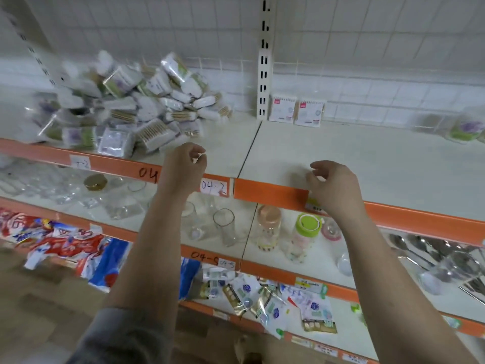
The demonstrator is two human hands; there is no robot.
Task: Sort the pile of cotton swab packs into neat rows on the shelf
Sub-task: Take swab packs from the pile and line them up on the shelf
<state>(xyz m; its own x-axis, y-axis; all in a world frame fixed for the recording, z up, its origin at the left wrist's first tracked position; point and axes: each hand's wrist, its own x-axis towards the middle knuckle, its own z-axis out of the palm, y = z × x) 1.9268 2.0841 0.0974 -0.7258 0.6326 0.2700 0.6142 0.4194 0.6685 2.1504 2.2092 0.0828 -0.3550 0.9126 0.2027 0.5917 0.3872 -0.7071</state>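
Judging by how things lie, the sorting has barely begun. Nearly all of the cotton swab packs [126, 106] sit in one loose pile on the left section of the top shelf [341, 158], heaped from its back wall down to its orange front edge, packs tilted every way and overlapping each other. Only two packs [295, 111] stand upright side by side at the back edge of the right section, just beside the slotted upright post [263, 85]; they look like the start of a first row. A few more packages [464, 127] lie blurred at the far right end of the shelf; whether they count as sorted I cannot tell.

Both hands hover at the front edge of the shelf and hold nothing. The left hand [183, 166] is near the front corner of the pile, its fingers [195, 153] loosely curled and not touching any pack. The right hand [333, 185] hangs over the right section's front edge, fingers relaxed and half bent, empty.

What remains is almost everything: the pile has to be taken down pack by pack and stood in lines across the bare right section, continuing from the two upright packs. The lower shelves carry glasses [223, 227], bottles [304, 235] and sachets [262, 298], none of it part of this job.
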